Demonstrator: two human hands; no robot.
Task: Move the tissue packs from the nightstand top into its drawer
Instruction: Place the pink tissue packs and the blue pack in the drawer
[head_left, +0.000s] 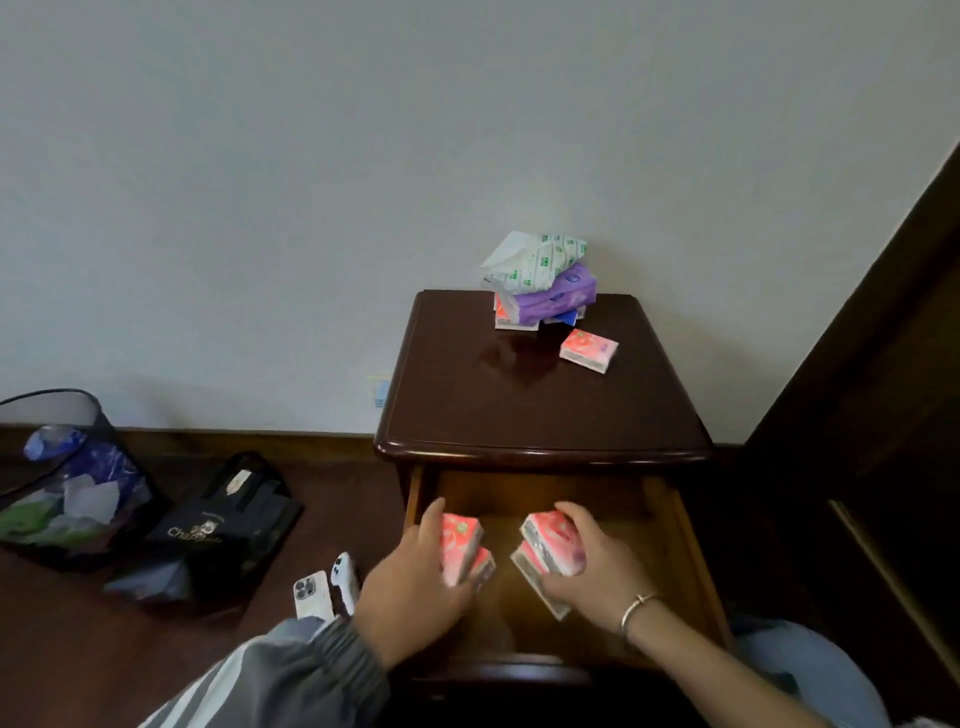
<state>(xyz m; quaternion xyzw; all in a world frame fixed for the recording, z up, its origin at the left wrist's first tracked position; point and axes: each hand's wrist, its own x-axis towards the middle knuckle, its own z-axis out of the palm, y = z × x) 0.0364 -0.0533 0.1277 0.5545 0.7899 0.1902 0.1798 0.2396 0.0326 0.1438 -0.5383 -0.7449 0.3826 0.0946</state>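
Inside the open drawer (691, 561), left hand (410, 577) and right hand (587, 566) each grip two pink tissue packs (460, 540), the splayed lower ones liable to slip; above the drawer sit one loose pack (588, 351) and a leaning stack (540, 286) that a jolt could topple

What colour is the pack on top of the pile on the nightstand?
The top pack is white with green marks; head view shows it.

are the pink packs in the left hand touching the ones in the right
Apart. The head view shows bare drawer floor between the left packs, held by the left hand, and the right packs, held by the right hand.
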